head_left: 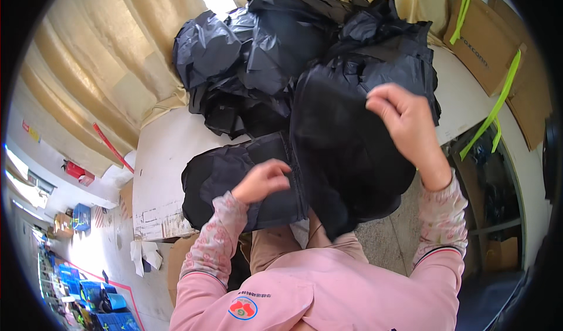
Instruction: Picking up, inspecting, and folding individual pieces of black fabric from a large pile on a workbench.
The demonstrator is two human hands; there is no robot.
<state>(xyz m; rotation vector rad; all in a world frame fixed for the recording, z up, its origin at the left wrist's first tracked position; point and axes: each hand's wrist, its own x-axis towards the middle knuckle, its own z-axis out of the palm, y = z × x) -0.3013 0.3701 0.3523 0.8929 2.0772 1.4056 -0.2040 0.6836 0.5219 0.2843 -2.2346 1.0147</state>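
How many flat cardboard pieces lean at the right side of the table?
2. One brown cardboard piece stands nearer the black bag pile; the second lies behind it toward the right rim. More may be hidden.

Both arms up from below in pink sleeves. Left hand (pixel 264 179) curled low, knuckles up, fingers tucked. Right hand (pixel 404 122) raised higher, fingers pinched together, wrist bent.

bag pile (pixel 281 43) lies on table (pixel 161 155), behind held cloth (pixel 346 149); cardboard (pixel 478 40) right.
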